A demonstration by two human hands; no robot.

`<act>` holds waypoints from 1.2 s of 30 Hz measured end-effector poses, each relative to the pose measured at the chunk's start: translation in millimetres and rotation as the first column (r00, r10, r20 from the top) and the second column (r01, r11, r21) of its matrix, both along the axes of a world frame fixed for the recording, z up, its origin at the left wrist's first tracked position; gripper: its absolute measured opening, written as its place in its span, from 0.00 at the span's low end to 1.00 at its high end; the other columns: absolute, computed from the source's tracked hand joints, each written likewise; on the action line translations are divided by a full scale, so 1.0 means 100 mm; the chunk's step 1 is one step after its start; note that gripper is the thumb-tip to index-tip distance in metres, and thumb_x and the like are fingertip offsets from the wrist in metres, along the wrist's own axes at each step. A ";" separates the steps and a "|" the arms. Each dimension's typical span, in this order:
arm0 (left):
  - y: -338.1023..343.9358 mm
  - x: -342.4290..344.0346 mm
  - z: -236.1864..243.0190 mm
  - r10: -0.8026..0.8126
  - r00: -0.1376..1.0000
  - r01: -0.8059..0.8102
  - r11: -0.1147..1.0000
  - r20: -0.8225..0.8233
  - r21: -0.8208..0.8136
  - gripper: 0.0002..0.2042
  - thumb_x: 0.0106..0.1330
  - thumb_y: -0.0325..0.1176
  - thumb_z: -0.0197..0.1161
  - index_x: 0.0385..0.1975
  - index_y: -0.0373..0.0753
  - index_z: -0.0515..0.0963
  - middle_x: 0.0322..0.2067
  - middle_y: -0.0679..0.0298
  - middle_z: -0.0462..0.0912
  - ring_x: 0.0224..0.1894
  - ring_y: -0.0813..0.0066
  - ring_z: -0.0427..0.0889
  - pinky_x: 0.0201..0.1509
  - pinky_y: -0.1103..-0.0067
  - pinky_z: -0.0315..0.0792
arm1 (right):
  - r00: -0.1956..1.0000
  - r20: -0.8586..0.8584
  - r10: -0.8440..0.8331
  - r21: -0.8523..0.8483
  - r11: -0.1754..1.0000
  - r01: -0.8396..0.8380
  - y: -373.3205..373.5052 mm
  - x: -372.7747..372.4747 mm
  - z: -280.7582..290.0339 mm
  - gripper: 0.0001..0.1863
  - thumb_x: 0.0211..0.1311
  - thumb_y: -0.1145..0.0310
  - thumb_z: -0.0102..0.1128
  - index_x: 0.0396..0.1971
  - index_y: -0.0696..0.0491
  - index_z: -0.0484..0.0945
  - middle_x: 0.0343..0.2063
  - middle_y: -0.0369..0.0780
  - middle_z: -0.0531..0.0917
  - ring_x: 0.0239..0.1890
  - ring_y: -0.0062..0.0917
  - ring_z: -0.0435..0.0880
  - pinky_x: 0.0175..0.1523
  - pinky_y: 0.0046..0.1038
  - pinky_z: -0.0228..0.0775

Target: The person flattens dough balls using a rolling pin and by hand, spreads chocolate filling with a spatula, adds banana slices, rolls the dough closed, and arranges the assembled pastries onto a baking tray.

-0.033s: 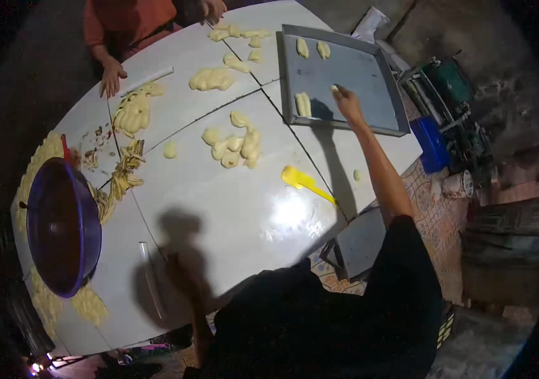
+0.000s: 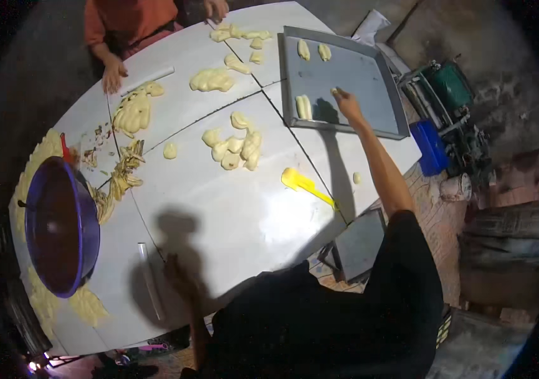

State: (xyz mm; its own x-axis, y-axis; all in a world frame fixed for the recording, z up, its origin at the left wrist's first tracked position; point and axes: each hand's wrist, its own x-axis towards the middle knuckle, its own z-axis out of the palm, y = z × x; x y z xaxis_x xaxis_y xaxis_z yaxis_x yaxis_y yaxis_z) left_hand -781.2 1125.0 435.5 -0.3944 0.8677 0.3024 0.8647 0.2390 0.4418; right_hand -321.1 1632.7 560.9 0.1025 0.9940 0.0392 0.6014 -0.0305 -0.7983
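Over the grey metal tray [image 2: 370, 76] at the far right, my right hand [image 2: 349, 106] has its fingers closed around a small pale piece of dough [image 2: 334, 92], mostly covered by the fingers. Shaped dough pieces lie in the tray: two short ones [image 2: 303, 50] at its far left and another pale one [image 2: 304, 107] by its near left corner. My left hand [image 2: 179, 276] is low over the near side of the white table [image 2: 219, 221], in deep shadow, so its fingers are hard to make out. A thin pale rolling rod [image 2: 150, 281] lies to its left.
A yellow scraper [image 2: 307, 186] and a dough cluster [image 2: 234, 142] lie mid-table. A purple basin [image 2: 81, 227] stands at left, beside strips of filling [image 2: 124, 174]. Across the table, a person in orange rests a hand [image 2: 113, 74] near another rod [image 2: 149, 80].
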 end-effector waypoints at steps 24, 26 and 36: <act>-0.49 0.32 0.31 0.115 0.990 -0.098 0.980 -0.086 0.174 0.17 0.72 0.27 0.52 0.58 0.30 0.73 0.53 0.46 0.78 0.57 0.45 0.76 0.64 0.59 0.67 | 0.711 0.369 0.598 0.014 0.761 -0.648 -3.89 -0.52 -0.54 0.27 0.69 0.68 0.55 0.65 0.60 0.67 0.68 0.50 0.68 0.71 0.48 0.63 0.73 0.46 0.56; -0.52 0.36 0.32 0.136 0.986 -0.116 0.975 -0.095 0.188 0.16 0.71 0.27 0.53 0.57 0.30 0.73 0.53 0.46 0.79 0.57 0.45 0.76 0.64 0.59 0.67 | 0.667 0.178 0.724 -0.093 0.687 -0.721 -3.78 -0.65 -0.36 0.25 0.69 0.68 0.55 0.64 0.60 0.70 0.67 0.49 0.69 0.72 0.45 0.64 0.74 0.44 0.56; -0.51 0.54 0.29 0.313 0.948 -0.301 0.939 -0.051 0.166 0.16 0.69 0.26 0.57 0.55 0.30 0.75 0.51 0.47 0.81 0.54 0.45 0.78 0.60 0.59 0.72 | 0.083 0.642 0.762 -0.011 0.118 -0.993 -3.67 -2.91 -0.52 0.34 0.73 0.48 0.45 0.70 0.57 0.61 0.74 0.47 0.55 0.77 0.37 0.51 0.78 0.46 0.44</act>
